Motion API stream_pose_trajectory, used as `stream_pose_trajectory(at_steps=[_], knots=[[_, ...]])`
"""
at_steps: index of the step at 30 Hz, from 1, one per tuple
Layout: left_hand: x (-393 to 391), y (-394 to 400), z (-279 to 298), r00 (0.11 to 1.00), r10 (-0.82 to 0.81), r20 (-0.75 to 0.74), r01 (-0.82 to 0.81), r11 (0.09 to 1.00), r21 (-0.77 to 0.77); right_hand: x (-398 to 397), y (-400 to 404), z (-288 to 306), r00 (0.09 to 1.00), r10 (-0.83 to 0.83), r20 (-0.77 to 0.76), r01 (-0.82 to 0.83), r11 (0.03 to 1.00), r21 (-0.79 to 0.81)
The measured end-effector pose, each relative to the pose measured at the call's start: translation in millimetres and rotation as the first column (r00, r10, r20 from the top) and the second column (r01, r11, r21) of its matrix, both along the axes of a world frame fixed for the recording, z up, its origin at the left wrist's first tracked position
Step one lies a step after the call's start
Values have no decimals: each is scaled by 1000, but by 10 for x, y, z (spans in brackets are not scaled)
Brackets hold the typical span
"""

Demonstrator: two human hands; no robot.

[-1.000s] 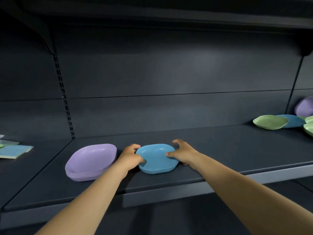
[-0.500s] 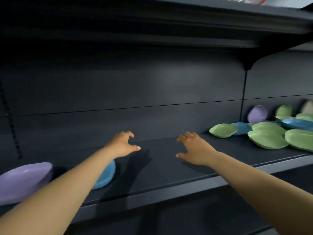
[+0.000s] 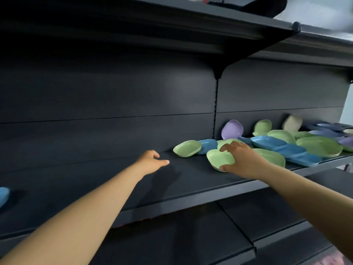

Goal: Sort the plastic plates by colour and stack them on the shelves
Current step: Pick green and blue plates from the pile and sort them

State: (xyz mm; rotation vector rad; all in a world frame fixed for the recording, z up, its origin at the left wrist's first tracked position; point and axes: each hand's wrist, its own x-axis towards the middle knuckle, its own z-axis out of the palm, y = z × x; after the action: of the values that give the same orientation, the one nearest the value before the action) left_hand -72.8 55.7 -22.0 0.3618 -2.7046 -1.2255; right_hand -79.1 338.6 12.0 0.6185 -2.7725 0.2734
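My right hand (image 3: 241, 159) grips a light green plate (image 3: 219, 158) by its rim, fingers over the top edge and thumb under the near edge, at the left end of a jumble of plates on the dark shelf (image 3: 172, 190). My left hand (image 3: 152, 161) hovers over bare shelf to the left, fingers loosely curled, holding nothing. Another green plate (image 3: 188, 148) lies just behind and left of the held one, with a blue plate (image 3: 208, 145) behind it. At the far left edge shows part of a blue plate (image 3: 3, 195).
The pile to the right holds several green plates (image 3: 319, 146), blue plates (image 3: 286, 150) and a purple plate (image 3: 232, 129) leaning on the back wall, plus a cream plate (image 3: 292, 122). An upper shelf (image 3: 191, 35) overhangs; a lower shelf (image 3: 191, 236) runs below.
Both hands left the blue plate beside the purple stack. The view swung right; my right hand reached the pile and took hold of a green plate, my left hand trailing empty.
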Motion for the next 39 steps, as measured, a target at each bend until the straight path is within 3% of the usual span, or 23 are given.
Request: stream_pose_trajectory(at_steps=[6, 12, 20, 24, 28, 33, 39], knots=[[-735, 530, -105, 997, 58, 50, -68, 976, 206, -565, 652, -116, 996, -16, 92, 25, 995, -101], [-1609, 530, -303, 979, 161, 123, -196, 907, 373, -1524, 758, -259, 971, 33, 237, 19, 977, -212], [-2396, 404, -492, 941, 267, 207, -336, 796, 504, -2549, 558, -383, 941, 80, 330, -90, 996, 15], [-2587, 413, -554, 920, 299, 253, -384, 821, 422, -2838, 521, -399, 920, 98, 379, -160, 977, 137], [-2664, 387, -594, 883, 350, 311, -440, 848, 296, -3006, 514, -402, 856, 173, 487, -255, 961, 107], [-2561, 376, -614, 896, 385, 221, -443, 765, 467, -3129, 384, -334, 800, 235, 552, -315, 948, 53], [-2117, 302, -615, 856, 504, 116, -469, 663, 584, -3137, 220, -257, 781, 327, 533, -259, 945, -199]])
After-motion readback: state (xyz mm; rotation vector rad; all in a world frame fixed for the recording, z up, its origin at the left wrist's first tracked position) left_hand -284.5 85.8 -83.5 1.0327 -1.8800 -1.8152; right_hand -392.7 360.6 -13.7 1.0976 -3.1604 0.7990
